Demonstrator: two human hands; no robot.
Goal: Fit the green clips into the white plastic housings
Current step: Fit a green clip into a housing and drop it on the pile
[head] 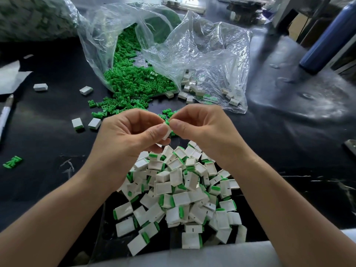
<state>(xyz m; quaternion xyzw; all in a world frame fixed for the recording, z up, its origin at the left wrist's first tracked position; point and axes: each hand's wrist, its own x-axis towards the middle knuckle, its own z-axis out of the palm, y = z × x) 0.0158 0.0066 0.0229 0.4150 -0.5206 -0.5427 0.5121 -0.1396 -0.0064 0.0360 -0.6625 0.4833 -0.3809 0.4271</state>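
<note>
My left hand (131,132) pinches a white housing (167,133) between thumb and fingers above the table. My right hand (200,126) pinches a green clip (167,123) at the housing's top end, so the two parts touch. Most of the clip is hidden by my fingers. Below my hands lies a heap of white housings with green clips in them (185,199). Loose green clips (134,83) spill from a clear plastic bag (115,35) at the back. A second clear bag (217,60) holds a few white housings (192,89).
Stray housings (86,90) and a lone green clip (12,161) lie on the black table (48,135) to the left. A pen (5,114) lies at the left edge. A dark blue bottle (325,39) stands at the back right.
</note>
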